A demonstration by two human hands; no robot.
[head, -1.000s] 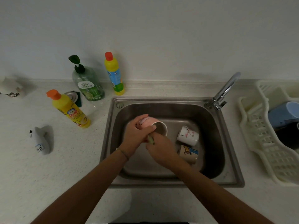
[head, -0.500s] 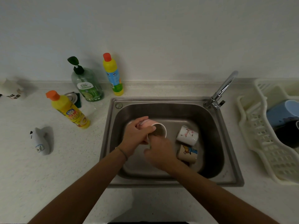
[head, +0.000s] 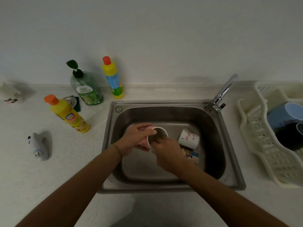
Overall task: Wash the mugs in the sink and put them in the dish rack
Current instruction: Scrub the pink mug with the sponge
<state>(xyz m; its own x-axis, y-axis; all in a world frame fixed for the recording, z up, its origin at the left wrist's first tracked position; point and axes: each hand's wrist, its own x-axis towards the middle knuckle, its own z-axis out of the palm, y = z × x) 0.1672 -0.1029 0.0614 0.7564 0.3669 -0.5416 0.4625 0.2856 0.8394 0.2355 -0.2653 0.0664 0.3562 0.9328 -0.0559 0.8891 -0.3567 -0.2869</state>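
Over the steel sink [head: 164, 103], my left hand [head: 134, 138] grips a pink mug [head: 161, 130] on its side, mouth turned right. My right hand [head: 167, 153] has its curled fingers pushed into the mug's mouth; the green sponge it holds is hidden inside. Two more mugs lie on the sink floor to the right: a white floral mug [head: 188, 139] and, in front of it, a cartoon-print mug [head: 191, 155] partly behind my right wrist. The cream dish rack [head: 262, 145] on the right holds a blue mug [head: 285, 115] and a dark mug [head: 290, 138].
A chrome tap [head: 224, 92] rises at the sink's back right corner. Left of the sink stand a yellow bottle [head: 68, 115], a green soap dispenser [head: 86, 89] and a yellow-and-blue bottle [head: 113, 79]. A small white object [head: 38, 146] lies further left on the counter.
My right hand has moved up from below the pink mug and its fingers are now inside the mouth. The green sponge seen between my hands has gone out of sight.
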